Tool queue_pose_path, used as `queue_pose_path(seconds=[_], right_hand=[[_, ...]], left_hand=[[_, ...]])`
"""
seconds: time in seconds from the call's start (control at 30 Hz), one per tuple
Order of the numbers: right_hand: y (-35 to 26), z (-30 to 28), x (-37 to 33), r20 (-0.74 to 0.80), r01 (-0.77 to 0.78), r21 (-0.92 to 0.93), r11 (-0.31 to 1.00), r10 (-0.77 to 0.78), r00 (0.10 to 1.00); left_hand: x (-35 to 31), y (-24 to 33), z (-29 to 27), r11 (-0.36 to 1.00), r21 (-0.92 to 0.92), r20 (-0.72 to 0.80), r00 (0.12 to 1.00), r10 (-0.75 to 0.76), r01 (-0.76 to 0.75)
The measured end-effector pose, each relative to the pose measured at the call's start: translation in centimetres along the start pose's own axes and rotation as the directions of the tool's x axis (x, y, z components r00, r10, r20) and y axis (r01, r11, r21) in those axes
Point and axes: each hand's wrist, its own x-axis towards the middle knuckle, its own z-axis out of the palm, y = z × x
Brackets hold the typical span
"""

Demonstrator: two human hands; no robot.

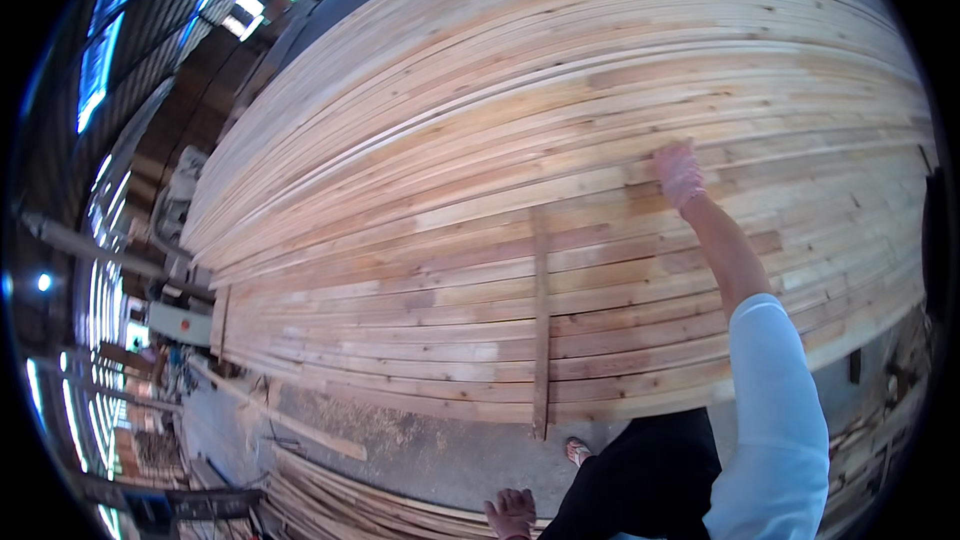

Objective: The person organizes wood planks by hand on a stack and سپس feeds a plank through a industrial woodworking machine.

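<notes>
Long pale wooden boards lie side by side in a broad stack that spans most of the view. My right hand, in a pinkish glove, reaches far across it. Its fingers are curled down at the edge of a long narrow board and closed on it; the fingertips are partly hidden. Low in the view, my left hand hangs apart from the stack, above strips on the floor. It wears a darker-looking glove, holds nothing, and its fingers are parted.
A thin crosswise batten lies over the nearer, lower boards. Long strips are piled on the floor at lower left, near sawdust and a loose plank. Machinery stands beyond the stack's left end.
</notes>
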Motion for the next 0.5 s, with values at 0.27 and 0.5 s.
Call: queue_pose_path(seconds=[0.27,0.5], right_hand=[[-1.3,-1.9,-0.4,-0.021,0.014,0.135,0.991,-0.012,1.0],[-1.0,-5.5,-10.3,0.045,0.091,0.154,0.984,-0.099,0.994]], left_hand=[[-4.8,2.3,-4.7,-0.598,-0.802,0.272,0.885,-0.377,-0.008],[2.1,1.9,0.3,0.966,0.217,-0.065,0.989,-0.13,0.141]])
